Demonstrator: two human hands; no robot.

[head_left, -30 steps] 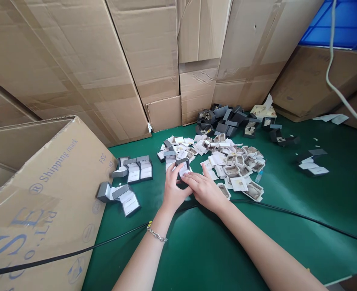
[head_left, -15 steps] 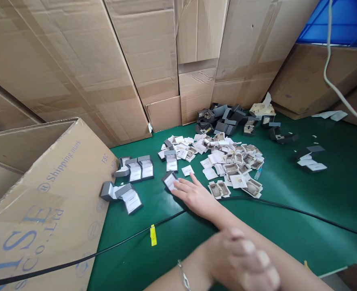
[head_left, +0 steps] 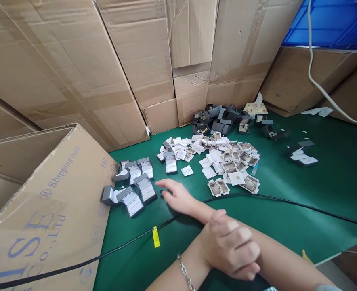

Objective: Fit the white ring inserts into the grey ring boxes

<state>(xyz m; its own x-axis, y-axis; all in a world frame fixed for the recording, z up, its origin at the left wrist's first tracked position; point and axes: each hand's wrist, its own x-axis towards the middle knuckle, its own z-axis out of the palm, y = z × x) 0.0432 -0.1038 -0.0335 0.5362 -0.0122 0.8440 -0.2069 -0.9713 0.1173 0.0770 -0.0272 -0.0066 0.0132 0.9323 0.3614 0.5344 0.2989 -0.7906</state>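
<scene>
My right hand (head_left: 178,197) reaches in from the lower right, low over the green table, with its fingers stretched out and nothing in it. Just left of its fingertips stands an opened small grey gift box (head_left: 146,190) with a white inside, apart from the hand. Similar opened boxes (head_left: 133,204) stand close around it. My left hand (head_left: 231,246), with a chain bracelet at the wrist, is curled closed above my right forearm. Its palm is hidden, so I cannot tell what it holds, if anything.
A heap of white cards and box inserts (head_left: 227,161) lies mid-table, with dark boxes (head_left: 221,119) behind. A large carton (head_left: 60,202) stands left. A black cable (head_left: 127,240) with a yellow tag crosses the green table (head_left: 287,238).
My right hand has moved left and let go of the grey box, which now stands beside the other opened boxes. My left hand, closed, has shifted slightly left and up.
</scene>
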